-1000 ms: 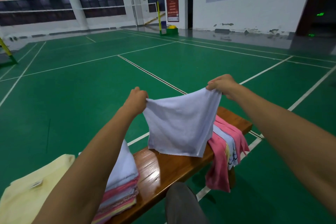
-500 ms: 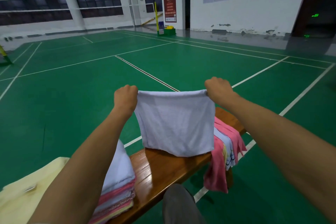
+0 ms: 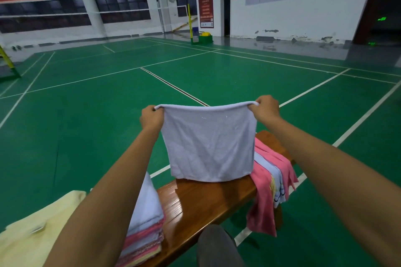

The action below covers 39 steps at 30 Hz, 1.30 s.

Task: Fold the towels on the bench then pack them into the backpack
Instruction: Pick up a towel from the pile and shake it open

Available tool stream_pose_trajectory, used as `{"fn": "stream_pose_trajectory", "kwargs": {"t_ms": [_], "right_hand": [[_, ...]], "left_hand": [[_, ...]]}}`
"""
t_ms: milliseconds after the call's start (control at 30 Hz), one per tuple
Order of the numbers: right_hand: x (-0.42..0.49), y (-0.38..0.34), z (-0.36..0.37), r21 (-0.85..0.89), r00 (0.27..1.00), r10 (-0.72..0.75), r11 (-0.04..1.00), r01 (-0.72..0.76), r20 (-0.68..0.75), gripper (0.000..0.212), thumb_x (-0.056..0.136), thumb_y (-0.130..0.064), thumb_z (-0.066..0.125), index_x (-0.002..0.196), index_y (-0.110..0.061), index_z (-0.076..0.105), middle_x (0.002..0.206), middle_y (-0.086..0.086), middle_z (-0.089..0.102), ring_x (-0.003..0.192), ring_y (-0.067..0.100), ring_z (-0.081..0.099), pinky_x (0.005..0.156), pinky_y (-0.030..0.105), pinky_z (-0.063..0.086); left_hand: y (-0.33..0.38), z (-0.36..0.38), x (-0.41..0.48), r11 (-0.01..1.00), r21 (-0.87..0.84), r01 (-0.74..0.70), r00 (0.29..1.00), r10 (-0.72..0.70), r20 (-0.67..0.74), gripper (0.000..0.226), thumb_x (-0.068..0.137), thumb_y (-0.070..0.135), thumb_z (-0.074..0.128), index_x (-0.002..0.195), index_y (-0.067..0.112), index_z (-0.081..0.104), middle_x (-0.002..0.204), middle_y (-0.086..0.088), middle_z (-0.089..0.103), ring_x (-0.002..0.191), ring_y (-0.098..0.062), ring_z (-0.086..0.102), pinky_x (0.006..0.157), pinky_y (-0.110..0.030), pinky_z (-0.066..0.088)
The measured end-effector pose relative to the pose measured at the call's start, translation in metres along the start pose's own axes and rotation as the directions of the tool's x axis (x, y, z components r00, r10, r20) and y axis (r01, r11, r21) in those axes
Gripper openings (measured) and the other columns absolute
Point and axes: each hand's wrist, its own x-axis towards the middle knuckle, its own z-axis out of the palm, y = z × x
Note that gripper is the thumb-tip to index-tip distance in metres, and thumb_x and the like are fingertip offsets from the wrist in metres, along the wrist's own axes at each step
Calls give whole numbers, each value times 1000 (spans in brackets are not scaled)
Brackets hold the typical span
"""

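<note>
Left hand: the left hand [image 3: 151, 117] has its fingers curled tight round the upper left corner of the white towel [image 3: 209, 143].
Right hand: the right hand [image 3: 266, 109] pinches the upper right corner, fingers closed on the cloth.
White towel: stretched flat between the two hands, hanging straight down from the fingers; its lower hem reaches the desk [image 3: 201, 204], whether it touches I cannot tell.
Folded stack [image 3: 145, 230]: below the left hand's fingers, on the near end of the desk, white on top, pink and striped layers under it.
Unfolded towels [image 3: 271, 182]: below the right hand's fingers, pink and pale blue, draped over the far end of the desk.
Yellow fabric [image 3: 36, 223]: far lower left, beside the stack.
</note>
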Motion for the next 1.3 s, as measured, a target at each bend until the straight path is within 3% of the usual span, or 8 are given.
{"fn": "stream_pose_trajectory", "kwargs": {"t_ms": [67,167,333,500,933,1067,1167,1300], "right_hand": [[-1,-4,3,192,997,72,979,-74,13,41,94,-27,63,61,-14,43,61,4,40,58,22,33,52,34,23],[0,-7,9,348,988,151,926,-144,7,40,100,-28,50,65,-17,35,64,3,35,61,21,30,55,36,23],[4,0,22,256,986,166,952,-166,21,45,104,-28,46,62,-13,39,63,6,41,61,25,37,55,36,28],[7,6,35,207,987,156,965,-163,51,52,96,-31,62,57,-18,30,56,2,29,55,20,25,52,36,21],[17,-16,24,421,992,122,902,-96,-35,52,100,-37,59,59,-19,34,57,0,28,55,17,24,53,34,19],[10,-6,19,408,993,121,906,-111,2,45,97,-41,62,63,-15,46,61,5,35,61,19,32,58,31,29],[4,19,25,369,971,194,900,-232,139,41,94,-43,66,88,-2,70,80,18,64,68,21,51,65,36,53],[-25,58,31,310,909,249,882,-355,333,31,95,-31,69,98,0,68,92,13,68,72,24,62,61,32,54]], "left_hand": [[-4,4,3,977,-200,73,997,-72,12,17,97,20,53,83,11,57,75,-4,49,75,-21,44,64,-33,36],[-12,5,-1,960,-277,33,998,-45,-36,25,95,25,63,87,2,65,78,-4,56,71,-19,46,66,-33,41],[-23,11,-8,958,-278,-64,990,26,-136,29,98,26,59,76,8,53,68,-1,44,63,-16,33,59,-32,30],[-29,19,-13,966,-257,41,979,-90,-182,26,101,29,56,83,10,55,71,0,48,60,-14,36,57,-31,32],[-11,4,2,935,-353,-20,991,-29,-133,32,104,35,49,97,4,55,82,-1,48,70,-15,40,64,-31,34],[-26,-2,-16,963,-261,-65,987,24,-157,27,103,30,51,90,7,55,79,-2,51,67,-15,40,64,-33,35],[-50,-1,-43,991,-97,-95,987,81,-140,27,103,27,50,84,9,50,78,-4,51,70,-21,42,66,-35,32],[-83,7,-80,957,289,15,999,-24,29,26,104,26,48,104,4,61,108,-17,64,96,-35,58,80,-38,43]]}}
